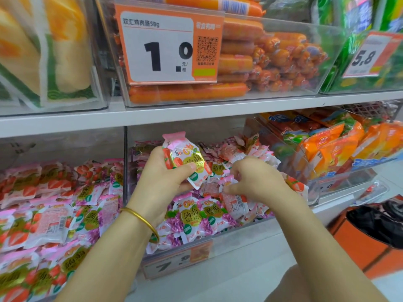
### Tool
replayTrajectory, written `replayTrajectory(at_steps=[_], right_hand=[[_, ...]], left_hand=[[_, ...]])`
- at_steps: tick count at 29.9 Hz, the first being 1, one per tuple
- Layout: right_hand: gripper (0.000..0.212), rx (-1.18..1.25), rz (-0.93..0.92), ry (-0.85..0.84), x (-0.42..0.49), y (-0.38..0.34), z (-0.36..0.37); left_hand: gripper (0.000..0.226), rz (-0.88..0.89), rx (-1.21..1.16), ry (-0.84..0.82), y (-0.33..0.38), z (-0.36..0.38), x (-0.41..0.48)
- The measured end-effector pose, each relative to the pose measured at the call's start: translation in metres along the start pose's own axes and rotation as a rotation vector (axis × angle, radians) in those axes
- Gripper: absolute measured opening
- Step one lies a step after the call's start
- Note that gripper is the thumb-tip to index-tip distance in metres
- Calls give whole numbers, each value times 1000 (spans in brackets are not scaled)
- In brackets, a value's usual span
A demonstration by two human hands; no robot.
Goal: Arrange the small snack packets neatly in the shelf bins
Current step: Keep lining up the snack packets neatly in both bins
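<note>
Shop shelf [196,114], lower tier, clear middle bin [229,247]. Over bin's back-left corner, left hand [161,177] grips packet [185,162] upright, thumb across label. Mid-bin, right hand [257,179], fingers curled, pinches second packet [227,182] in pile [196,214]. Best: turn labels forward, stack in rows from front wall, don't squeeze.

White shelf board [196,113], orange cabinet [359,247] lower right, bright even light
</note>
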State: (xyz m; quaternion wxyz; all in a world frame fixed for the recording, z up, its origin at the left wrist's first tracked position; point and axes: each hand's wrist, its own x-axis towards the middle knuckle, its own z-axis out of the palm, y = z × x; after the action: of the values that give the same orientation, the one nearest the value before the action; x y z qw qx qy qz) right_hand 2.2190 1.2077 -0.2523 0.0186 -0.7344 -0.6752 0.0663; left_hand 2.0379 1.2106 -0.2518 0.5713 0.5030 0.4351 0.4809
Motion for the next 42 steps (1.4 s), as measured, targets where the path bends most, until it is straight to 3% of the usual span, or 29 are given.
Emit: replayTrajectory(at_steps=[3, 7, 9, 12, 16, 18, 20, 23, 26, 33, 35, 38, 42], right_hand=[[22, 222, -73, 39, -1, 1, -3], [18, 613, -54, 237, -4, -3, -12], [18, 783, -63, 256, -7, -12, -14], [21, 1134, -81, 32, -12, -28, -14], [49, 1593, -193, -435, -12, -25, -19], [45, 1729, -291, -577, -12, -23, -22], [31, 1674, -367, -535, -14, -30, -20], [35, 1565, -418, -439, -22, -44, -19], [21, 1372, -437, -325, -31, -66, -21], [37, 1235, -483, -82, -43, -139, -15], [43, 1210, -450, -40, -44, -163, -10], [35, 1228, -403, -72, -40, -197, -2], [19, 1454, -294, -301, -30, -232, 8]], left_hand=[[36, -22, 6, -11, 0, 1, -1], [29, -18, 64, -36, -1, 0, -3], [27, -5, 100, -42, -2, 0, -4], [25, 29, 149, -59, -2, -2, -7], [25, 90, 203, -1, 2, -11, -16], [24, 101, 195, 46, 7, -18, -22], [26, 116, 187, 65, 12, -22, -32], [32, 145, 195, 67, 16, -31, -45], [37, 142, 203, 65, 17, -47, -56], [38, 160, 117, 142, 24, -97, -73], [25, 122, 44, 152, 25, -115, -77], [20, 76, -68, 147, 29, -142, -85], [18, 78, 20, 275, 29, -177, -89]])
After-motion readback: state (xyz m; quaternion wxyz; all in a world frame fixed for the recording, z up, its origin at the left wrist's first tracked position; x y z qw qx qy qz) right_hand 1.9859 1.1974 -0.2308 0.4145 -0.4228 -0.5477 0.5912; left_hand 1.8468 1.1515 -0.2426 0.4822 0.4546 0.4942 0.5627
